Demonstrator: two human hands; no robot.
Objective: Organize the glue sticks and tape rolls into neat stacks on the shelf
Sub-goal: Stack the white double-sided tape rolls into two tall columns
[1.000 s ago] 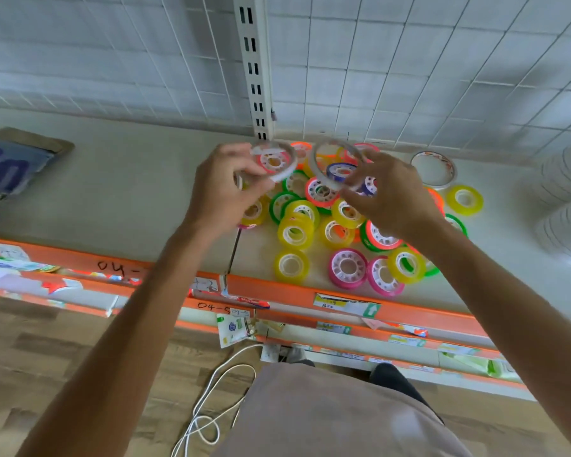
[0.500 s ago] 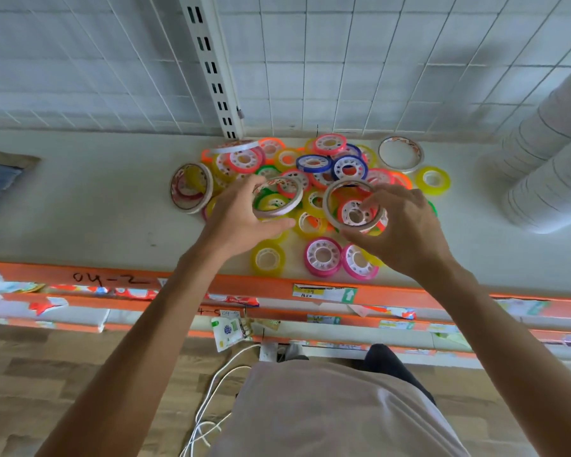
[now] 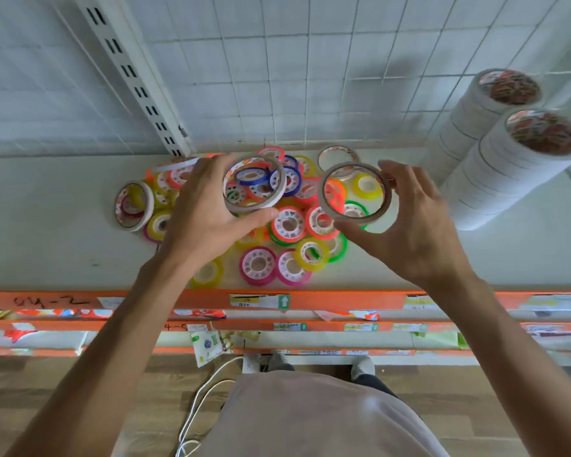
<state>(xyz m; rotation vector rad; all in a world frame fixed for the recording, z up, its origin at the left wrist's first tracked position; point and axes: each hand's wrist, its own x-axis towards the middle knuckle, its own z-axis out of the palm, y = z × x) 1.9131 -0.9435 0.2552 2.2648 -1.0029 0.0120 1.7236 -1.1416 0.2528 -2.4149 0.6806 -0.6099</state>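
Head view of a shelf [image 3: 47, 232] with an orange front edge. The left hand [image 3: 205, 219] holds a thin white tape ring [image 3: 254, 184] above the pile of small coloured tape rolls [image 3: 287, 225], its fingers curled round the ring's left rim and its thumb pressed under the lower rim. The right hand [image 3: 416, 232] holds a second thin ring [image 3: 355, 192] just to the right of the first, the thumb under its lower rim and the fingers spread round its right side; the two rings are apart, both raised off the shelf. The pile lies at mid-shelf, reaching from near the back wall almost to the front edge. A further ring of the same kind [image 3: 133, 206] leans tilted at the pile's left side, and another [image 3: 338, 156] lies flat near the back wall. Two tall stacks of white tape rolls [image 3: 495, 166] stand at the shelf's right end.
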